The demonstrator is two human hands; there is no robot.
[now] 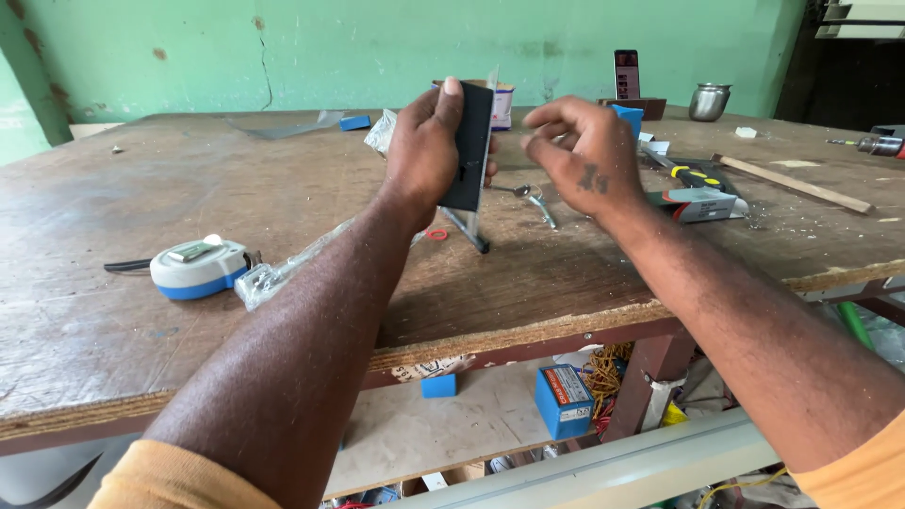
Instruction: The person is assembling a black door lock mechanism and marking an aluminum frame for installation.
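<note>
While the left hand [429,151] clamps the black lock body [471,146] upright above the table [113,311], the right hand [580,155] hovers beside it, fingertips pinched, maybe on a tiny screw; a loosened grip probably drops it onto the keys [533,198] below.

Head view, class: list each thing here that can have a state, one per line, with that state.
Black lock body: upright, gripped by the left hand, lower end above the table.
Right hand: empty, fingers pinched beside the lock.
Tape measure: lying flat, blade retracted.
Phone: propped upright, screen lit.
Steel pot: standing upright.
</note>
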